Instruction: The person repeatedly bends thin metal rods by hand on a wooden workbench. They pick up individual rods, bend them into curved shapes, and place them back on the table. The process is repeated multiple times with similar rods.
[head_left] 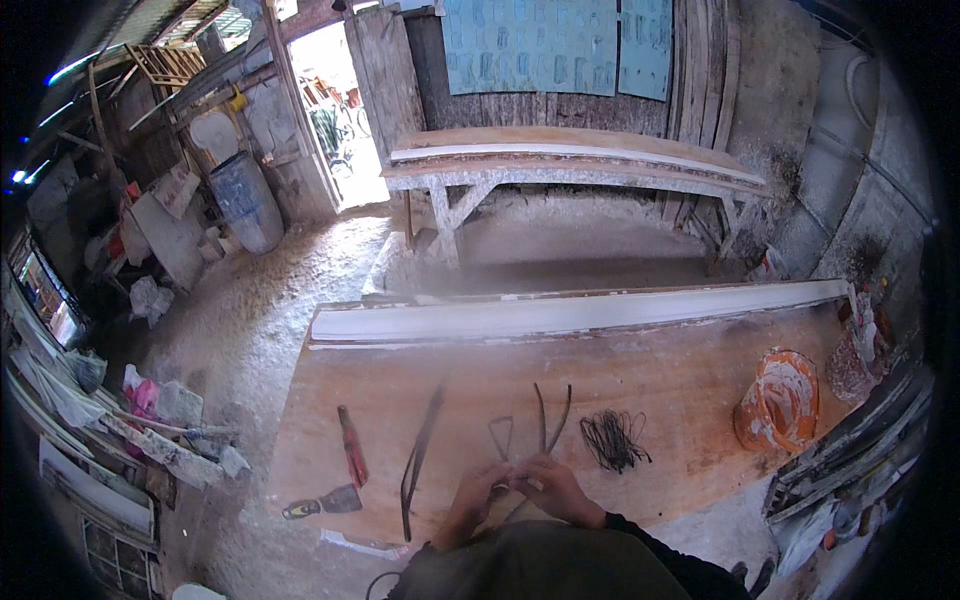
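My left hand (483,492) and my right hand (553,483) meet at the near edge of the wooden table, fingers closed and pinched together. What they pinch is too small to make out. A thin triangular loop (501,436) reaches up to the fingertips; whether it is held I cannot tell. Just beyond my right hand lie two dark thin strips (543,415). To their right rests a tangled bundle of black cord (613,441). A long dark strip (420,465) lies left of my left hand, with a red-handled tool (352,448) and a scraper (322,502) farther left.
A long white moulding (580,313) runs along the table's far edge. An orange bucket (780,405) smeared with white stands at the right. Behind is a bench (560,172) with another white strip. A blue barrel (246,200) stands near the bright doorway.
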